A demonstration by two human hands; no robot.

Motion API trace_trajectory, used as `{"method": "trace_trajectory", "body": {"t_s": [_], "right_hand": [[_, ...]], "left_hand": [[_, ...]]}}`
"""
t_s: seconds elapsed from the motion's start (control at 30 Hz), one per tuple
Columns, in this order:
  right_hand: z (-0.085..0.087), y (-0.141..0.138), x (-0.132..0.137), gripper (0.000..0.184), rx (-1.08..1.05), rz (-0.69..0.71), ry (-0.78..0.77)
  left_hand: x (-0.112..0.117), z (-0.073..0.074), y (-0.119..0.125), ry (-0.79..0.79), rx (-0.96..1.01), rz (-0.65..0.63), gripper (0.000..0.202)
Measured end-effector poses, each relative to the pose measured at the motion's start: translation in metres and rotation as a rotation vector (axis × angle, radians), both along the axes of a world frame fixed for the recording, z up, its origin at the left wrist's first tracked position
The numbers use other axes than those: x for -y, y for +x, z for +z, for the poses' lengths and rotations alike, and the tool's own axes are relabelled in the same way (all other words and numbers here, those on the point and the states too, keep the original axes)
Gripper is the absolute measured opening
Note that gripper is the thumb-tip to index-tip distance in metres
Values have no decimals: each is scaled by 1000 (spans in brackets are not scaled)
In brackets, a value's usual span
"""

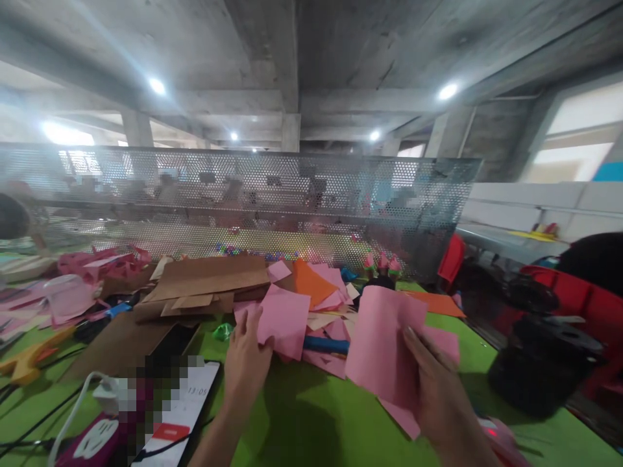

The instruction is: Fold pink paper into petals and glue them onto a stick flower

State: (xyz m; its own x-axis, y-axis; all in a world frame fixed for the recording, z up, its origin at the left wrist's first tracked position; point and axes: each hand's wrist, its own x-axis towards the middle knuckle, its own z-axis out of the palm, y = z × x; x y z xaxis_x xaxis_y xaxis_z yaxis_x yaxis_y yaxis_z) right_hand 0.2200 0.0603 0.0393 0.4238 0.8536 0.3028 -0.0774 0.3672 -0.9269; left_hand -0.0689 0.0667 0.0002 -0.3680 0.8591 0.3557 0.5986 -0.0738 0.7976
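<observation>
My left hand (249, 353) is closed on the lower left part of a small pink paper square (287, 322), its thumb at the lower edge. A larger, curved pink paper sheet (374, 344) is gripped by my right hand (435, 383), with the thumb on its face and the other fingers hidden behind. More pink paper juts out below and to the right of that sheet. Between the hands lies a blue stick-like object (326, 344) among pink and cream paper scraps (335, 324). An orange paper piece (311, 284) rests behind them.
Brown cardboard (209, 280) is stacked at back left on the green table (302, 415). A phone (187, 402), a purple power strip (92, 441) and a yellow-handled tool (32, 360) lie left. A black-lined bin (535, 370) stands right. A perforated metal screen (272, 194) rises behind.
</observation>
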Motion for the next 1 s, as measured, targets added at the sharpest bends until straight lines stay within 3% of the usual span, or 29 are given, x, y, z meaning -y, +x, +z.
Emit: {"method": "trace_trajectory", "body": {"t_s": [0.1, 0.2, 0.3, 0.37, 0.5, 0.6, 0.73, 0.8, 1.0], "right_hand": [[1, -19, 20, 30, -125, 88, -140], [-1, -38, 45, 41, -277, 250, -414], [-11, -47, 62, 44, -290, 260, -613], [-20, -48, 70, 41, -280, 279, -661], [-28, -46, 84, 46, -260, 508, -537], [-27, -42, 94, 63, -108, 581, -437], [-32, -26, 100, 92, 134, 556, -367], [-38, -13, 101, 98, 222, 559, -352], [-41, 23, 107, 57, 755, 568, -291]], "left_hand": [[17, 6, 2, 121, -165, 1, 53], [47, 7, 6, 319, -131, -19, 53], [84, -5, 16, 396, -126, -36, 52], [106, -19, 27, 457, -232, -142, 59], [129, -41, 52, 378, -554, -373, 78], [130, -43, 60, 288, -697, -502, 77], [127, -37, 60, 159, -660, -588, 72], [130, -35, 59, 106, -605, -590, 66], [145, -29, 50, 42, -558, -601, 44]]}}
